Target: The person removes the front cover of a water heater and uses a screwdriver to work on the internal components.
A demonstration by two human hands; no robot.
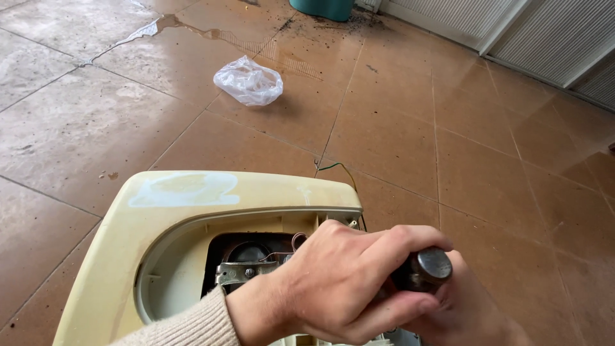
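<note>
A yellowed cream plastic appliance housing (192, 198) lies on the tiled floor, its opening showing a metal bracket and dark inner parts (246, 269). My left hand (339, 282), in a beige knit sleeve, reaches in from the lower left, fingers wrapped round a dark tool handle with a round metal end cap (428, 268). My right hand (467, 314) sits just beneath and behind that handle, curled against it and largely hidden by the left hand. The tool's working end is hidden under my hands.
A crumpled clear plastic bag (248, 81) lies on the brown floor tiles beyond the housing. A thin green-yellow wire (339, 168) sticks up at the housing's far edge. A teal container (322, 8) with scattered dirt, a wet streak (160, 25) and white slatted panels (544, 32) are further off.
</note>
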